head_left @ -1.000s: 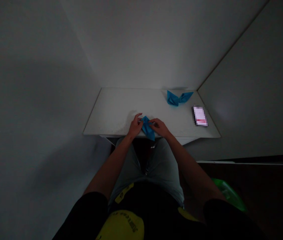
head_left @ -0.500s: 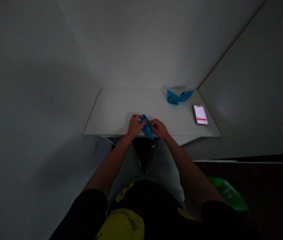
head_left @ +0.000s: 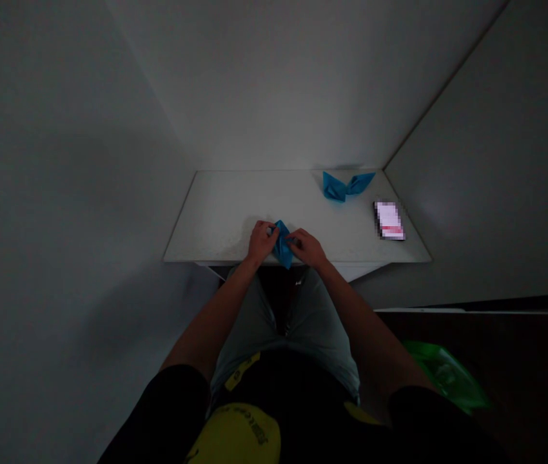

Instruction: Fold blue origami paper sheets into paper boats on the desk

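Between my hands is a blue folded-paper boat (head_left: 282, 248), pointed at both ends, at the front edge of a white table (head_left: 220, 212). My left hand (head_left: 262, 241) pinches its left side, thumb and fingers closed on the paper. From the other side my right hand (head_left: 305, 247) grips the right fold with bent fingers. Fingertips cover part of the boat's middle. Farther back on the right stand two more blue paper boats, one (head_left: 334, 188) with its tip upward and another (head_left: 360, 184) slanting to the right, their near ends close together.
A phone (head_left: 390, 220) with a lit, blurred screen lies at the table's right side. Walls border the table at the back, left and right. A green plastic object (head_left: 445, 374), perhaps a bag or bin, is on the dark floor at lower right.
The boat between my hands has turned slightly, its near tip shifting left, and its folds look more spread. Both hands keep their hold with small finger movements.
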The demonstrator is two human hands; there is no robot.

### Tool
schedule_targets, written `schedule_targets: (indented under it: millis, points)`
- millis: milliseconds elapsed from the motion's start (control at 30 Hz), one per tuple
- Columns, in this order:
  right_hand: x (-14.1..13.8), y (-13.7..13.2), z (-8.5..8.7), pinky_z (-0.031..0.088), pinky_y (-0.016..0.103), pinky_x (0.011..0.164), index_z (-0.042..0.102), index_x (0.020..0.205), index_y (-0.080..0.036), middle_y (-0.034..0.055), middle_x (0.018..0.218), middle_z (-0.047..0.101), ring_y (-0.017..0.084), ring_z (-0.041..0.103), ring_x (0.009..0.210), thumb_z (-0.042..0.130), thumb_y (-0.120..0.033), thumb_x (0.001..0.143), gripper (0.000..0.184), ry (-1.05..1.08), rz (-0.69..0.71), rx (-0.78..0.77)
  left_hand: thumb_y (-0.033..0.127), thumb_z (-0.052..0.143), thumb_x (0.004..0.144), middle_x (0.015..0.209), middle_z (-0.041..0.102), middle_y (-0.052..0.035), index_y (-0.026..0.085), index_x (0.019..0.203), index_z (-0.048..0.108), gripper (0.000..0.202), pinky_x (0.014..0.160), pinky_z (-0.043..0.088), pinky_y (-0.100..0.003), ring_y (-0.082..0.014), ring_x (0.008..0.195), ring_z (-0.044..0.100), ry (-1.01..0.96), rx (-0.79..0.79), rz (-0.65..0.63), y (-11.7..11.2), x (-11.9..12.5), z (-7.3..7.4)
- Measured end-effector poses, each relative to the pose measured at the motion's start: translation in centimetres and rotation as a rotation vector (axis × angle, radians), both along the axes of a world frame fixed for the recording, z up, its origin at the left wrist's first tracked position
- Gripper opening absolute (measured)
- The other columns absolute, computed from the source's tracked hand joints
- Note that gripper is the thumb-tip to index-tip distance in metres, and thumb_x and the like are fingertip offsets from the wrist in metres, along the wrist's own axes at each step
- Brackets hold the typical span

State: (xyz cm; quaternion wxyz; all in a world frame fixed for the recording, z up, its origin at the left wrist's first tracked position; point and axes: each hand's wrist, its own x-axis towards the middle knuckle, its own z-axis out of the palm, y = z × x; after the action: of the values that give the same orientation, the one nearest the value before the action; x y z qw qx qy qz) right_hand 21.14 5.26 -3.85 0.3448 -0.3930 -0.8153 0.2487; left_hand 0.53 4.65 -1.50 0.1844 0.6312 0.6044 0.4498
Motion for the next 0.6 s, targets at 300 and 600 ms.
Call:
schedule_targets:
  millis: [300,600]
  points:
    - [0.1,0.4,-0.3,0.049,0.031,0.079,0.076,0.124,-0.025,0.0056,0.110,0.067,0.017,0.062,0.081,0.060,-0.020,0.098,0.031,0.014,-0.010,-0.039,0.020,0.059,0.096,0.094,0.064,-0.0055,0.020,0.079,0.061,0.017,0.093,0.051,-0.035,-0.0196,0.093,0.061,-0.099,-0.062,0.009,0.6,0.5,3.4]
    - [0.4,1.4,-1.4,0.052,0.039,0.094,0.079,0.110,-0.023,0.0078,0.102,0.067,0.024,0.063,0.097,0.049,-0.020,0.099,0.032,0.198,-0.013,0.050,0.037,0.053,0.105,0.097,0.070,-0.0043,0.021,0.093,0.058,0.020,0.087,0.053,-0.032,-0.0183,0.090,0.067,-0.110,-0.194,0.053,-0.1,0.4,5.0]
